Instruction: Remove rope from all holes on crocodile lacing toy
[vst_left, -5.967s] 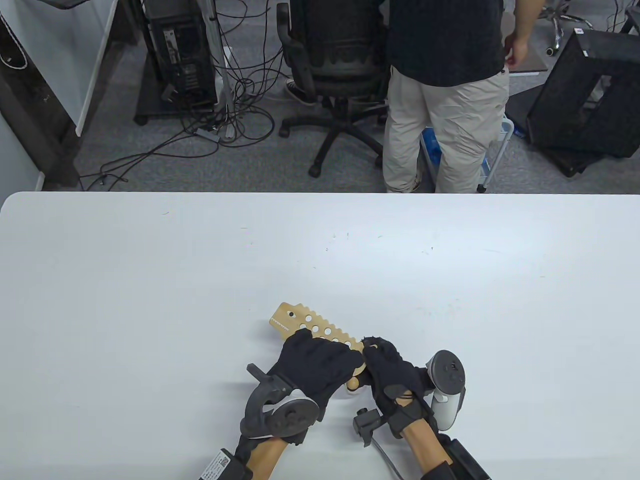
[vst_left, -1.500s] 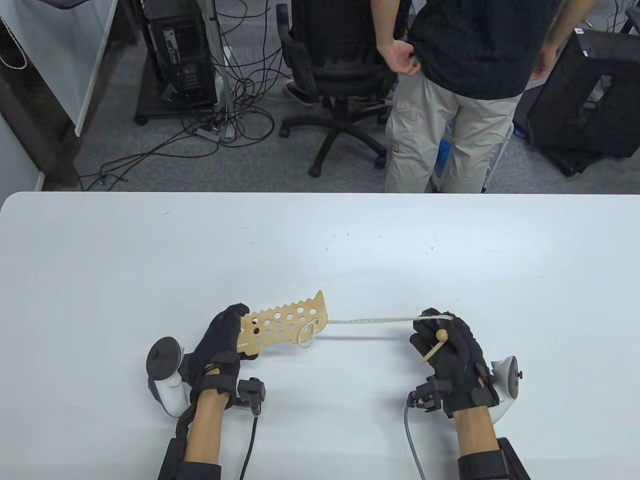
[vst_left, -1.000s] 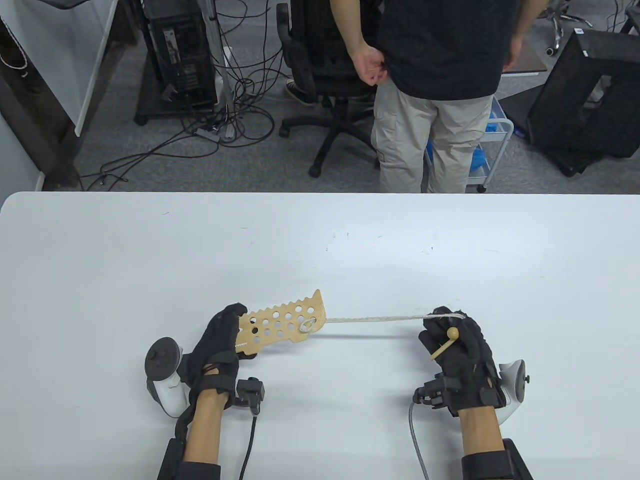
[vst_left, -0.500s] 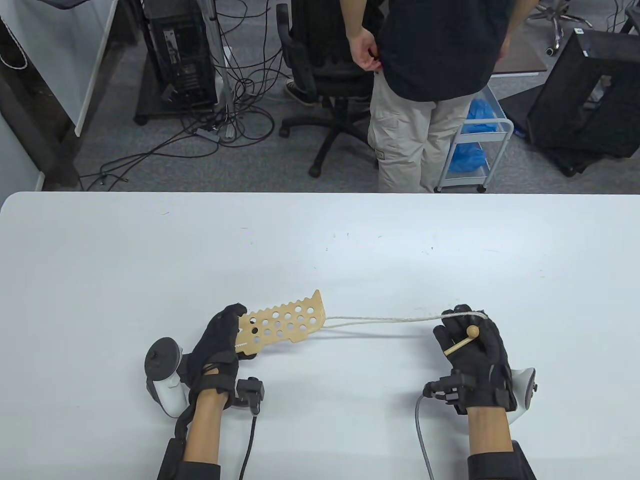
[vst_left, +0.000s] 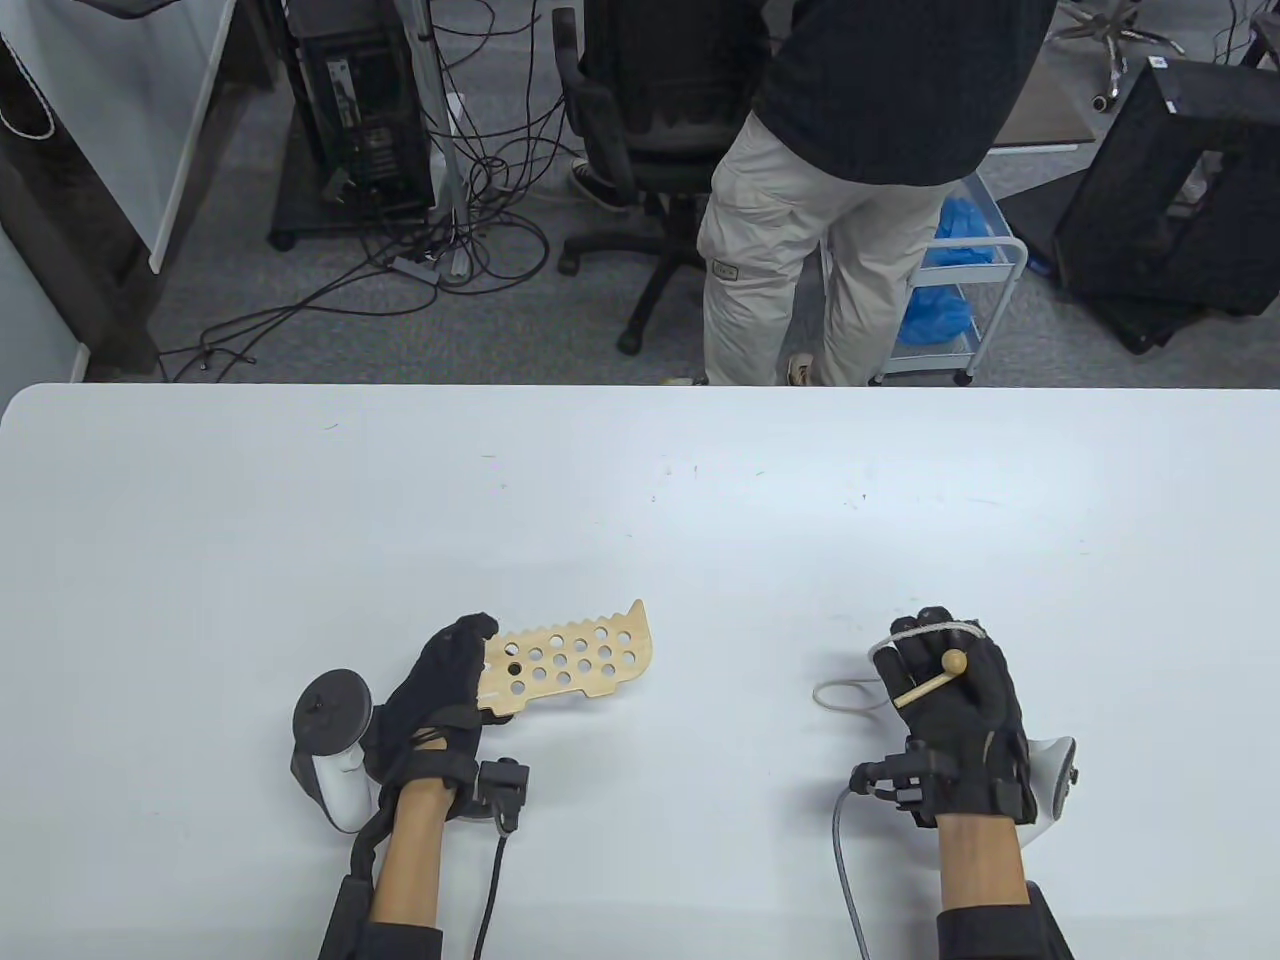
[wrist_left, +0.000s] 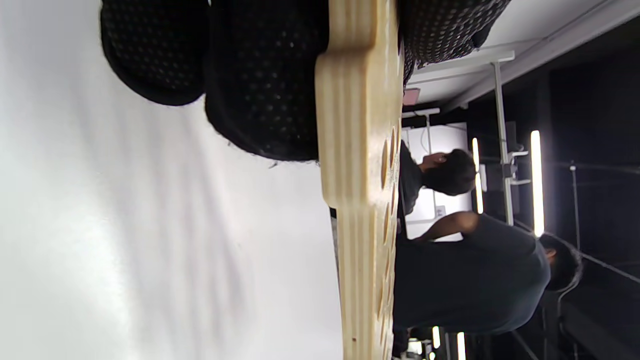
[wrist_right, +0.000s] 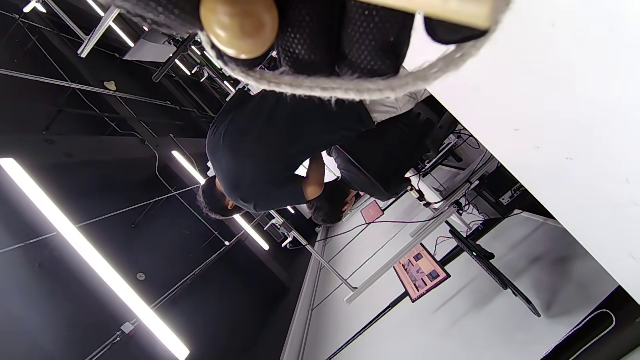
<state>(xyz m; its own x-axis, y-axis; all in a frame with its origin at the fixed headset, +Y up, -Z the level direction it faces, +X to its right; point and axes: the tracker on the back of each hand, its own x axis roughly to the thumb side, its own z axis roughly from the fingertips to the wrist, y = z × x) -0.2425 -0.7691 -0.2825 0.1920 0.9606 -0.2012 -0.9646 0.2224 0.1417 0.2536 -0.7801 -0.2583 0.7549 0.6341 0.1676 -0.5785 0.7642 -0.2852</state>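
Observation:
The wooden crocodile lacing toy (vst_left: 575, 662) has several holes, and no rope shows in them. My left hand (vst_left: 445, 685) grips its snout end and holds it just above the table; the left wrist view shows the board edge-on (wrist_left: 362, 200) between my fingers (wrist_left: 260, 80). My right hand (vst_left: 945, 690) grips the pale rope (vst_left: 845, 697), which is free of the toy and curls in a loop beside the hand. The rope's wooden needle (vst_left: 930, 682) lies across my right fingers. The right wrist view shows the rope (wrist_right: 350, 85) and the needle's round knob (wrist_right: 239, 26).
The white table (vst_left: 640, 480) spreads wide around both hands. A person in a dark shirt and beige trousers (vst_left: 800, 200) stands beyond its far edge, next to an office chair (vst_left: 650, 130) and a small white cart (vst_left: 960, 290).
My right hand pulled the rope to the right until its last loop slipped out of the toy's tail end. The rope now hangs loose by my right hand. The left hand stayed in place.

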